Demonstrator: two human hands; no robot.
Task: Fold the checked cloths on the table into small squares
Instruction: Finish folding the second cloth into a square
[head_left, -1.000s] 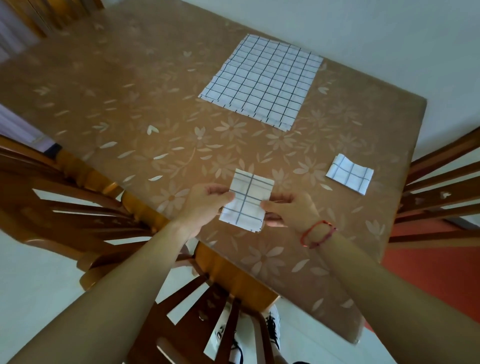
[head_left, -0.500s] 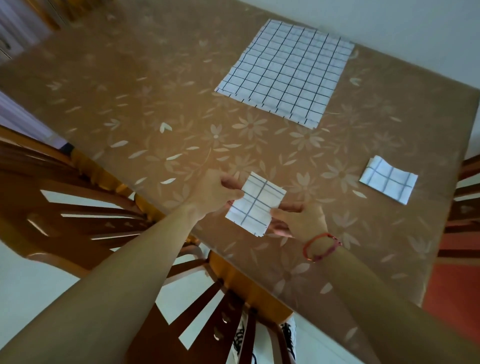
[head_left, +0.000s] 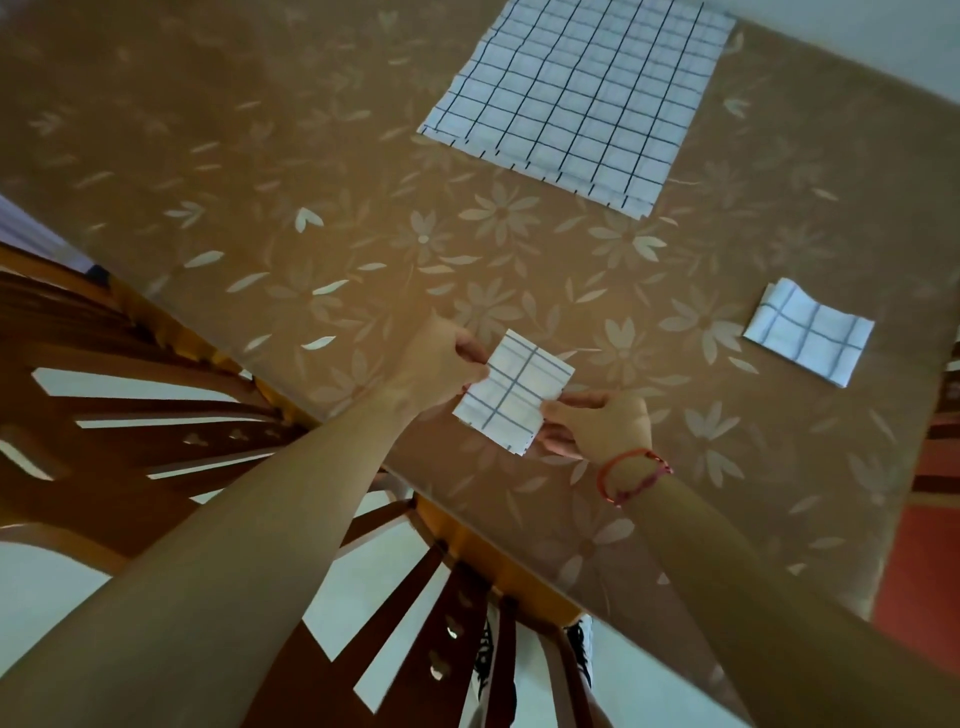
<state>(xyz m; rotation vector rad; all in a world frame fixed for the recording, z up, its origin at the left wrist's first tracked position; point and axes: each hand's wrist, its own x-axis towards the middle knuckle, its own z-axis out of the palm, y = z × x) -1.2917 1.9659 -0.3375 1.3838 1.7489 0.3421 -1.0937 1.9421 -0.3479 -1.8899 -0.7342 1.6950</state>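
The fingers (head_left: 470, 349) of the left hand (head_left: 439, 366) are pinched closed on the left edge of a small folded checked cloth (head_left: 511, 395), and the fingers (head_left: 558, 415) of the right hand (head_left: 597, 423) are closed on its lower right edge, thumb on top, the rest curled beneath. Between them the cloth is held just above the near part of the desk (head_left: 311, 208), tilted, already down to a few checks across.

I'd judge this to be the last bit of work on this piece: squaring it up before it gets laid down. To do that well, the corners want lining up so the grid lines run true over one another, and the loose layers showing at the lower corner want tucking flush. Then it should go down flat and get a press along the crease, or it will spring open.

A finished square (head_left: 810, 340) lies well apart to the right, its top edge lifted a little. Far across the desk sits the stack of unfolded cloths (head_left: 576, 98), several layers showing at its near edge. A red bracelet (head_left: 631, 475) circles the right wrist.
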